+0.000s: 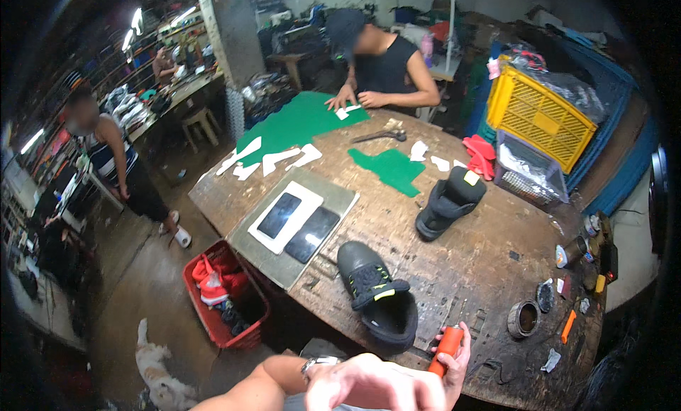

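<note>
My left hand (379,382), with a metal watch (319,365) on its wrist, is close up at the lower edge. Its thumb and bent fingers look apart, with nothing seen between them; the fingertips are partly cut off. To its right, my right hand (461,351) is closed around an orange-handled awl (447,348), whose thin metal shaft points up. Just beyond my hands, a black shoe (369,280) with yellow-green details lies on the wooden table (489,269), its opening toward me. A second black shoe (447,205) stands farther back.
Two dark phones (279,214) lie on a board (347,198) at left. Green material (301,120) with white pieces spreads before a co-worker (390,67). A roll of tape (523,319) and orange cutter (568,326) are at right. A red basket (262,308) and dog (159,372) are below left.
</note>
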Action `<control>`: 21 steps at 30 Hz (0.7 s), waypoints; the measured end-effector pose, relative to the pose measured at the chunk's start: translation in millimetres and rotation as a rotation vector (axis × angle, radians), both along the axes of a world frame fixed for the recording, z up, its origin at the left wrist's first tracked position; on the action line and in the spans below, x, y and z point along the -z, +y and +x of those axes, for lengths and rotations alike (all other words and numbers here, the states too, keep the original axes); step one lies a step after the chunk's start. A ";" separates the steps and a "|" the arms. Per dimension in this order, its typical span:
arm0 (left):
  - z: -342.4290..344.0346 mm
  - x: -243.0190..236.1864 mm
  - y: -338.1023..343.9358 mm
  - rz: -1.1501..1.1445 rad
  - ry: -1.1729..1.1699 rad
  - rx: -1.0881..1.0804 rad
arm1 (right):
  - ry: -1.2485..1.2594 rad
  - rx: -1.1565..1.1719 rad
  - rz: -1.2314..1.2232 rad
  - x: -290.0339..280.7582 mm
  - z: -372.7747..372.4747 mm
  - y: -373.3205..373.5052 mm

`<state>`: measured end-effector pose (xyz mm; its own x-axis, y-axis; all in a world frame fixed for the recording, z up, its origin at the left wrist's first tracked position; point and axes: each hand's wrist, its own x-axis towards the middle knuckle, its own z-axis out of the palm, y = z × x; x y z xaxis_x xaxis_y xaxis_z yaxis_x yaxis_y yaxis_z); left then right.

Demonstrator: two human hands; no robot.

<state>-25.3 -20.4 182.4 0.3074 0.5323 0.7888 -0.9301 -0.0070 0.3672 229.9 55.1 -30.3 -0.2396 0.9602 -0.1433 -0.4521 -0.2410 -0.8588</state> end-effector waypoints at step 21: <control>-38.9 14.8 -1.3 0.058 0.344 -0.342 | -0.015 0.012 -0.027 -5.1 -2.0 0.1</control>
